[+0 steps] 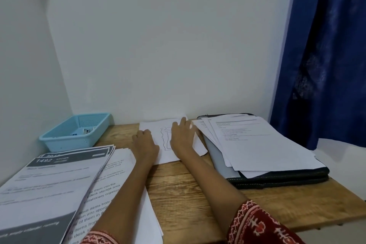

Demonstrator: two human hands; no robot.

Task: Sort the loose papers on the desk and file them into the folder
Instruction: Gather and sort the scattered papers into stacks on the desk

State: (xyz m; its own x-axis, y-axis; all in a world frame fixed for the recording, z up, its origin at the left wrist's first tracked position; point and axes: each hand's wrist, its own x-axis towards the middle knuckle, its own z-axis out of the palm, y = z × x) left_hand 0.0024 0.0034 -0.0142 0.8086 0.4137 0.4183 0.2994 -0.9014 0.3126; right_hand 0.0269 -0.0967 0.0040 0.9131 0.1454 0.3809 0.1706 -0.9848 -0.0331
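A white sheet with a line drawing (pixel 164 156) lies at the back middle of the wooden desk (pixel 188 194). My left hand (pixel 145 143) rests on its left part, fingers bent at the far edge. My right hand (pixel 183 136) lies flat on its right part with straight fingers. To the right, a dark zip folder (pixel 281 179) lies shut, with several printed pages (pixel 257 144) fanned on top. At the near left sits a stack of grey-headed printouts (pixel 51 184) over text pages (pixel 111 194).
A light blue plastic basket (pixel 65 140) holding small items stands in the back left corner by the wall. A blue curtain (pixel 324 55) hangs at the right. The desk's right edge falls away just past the folder.
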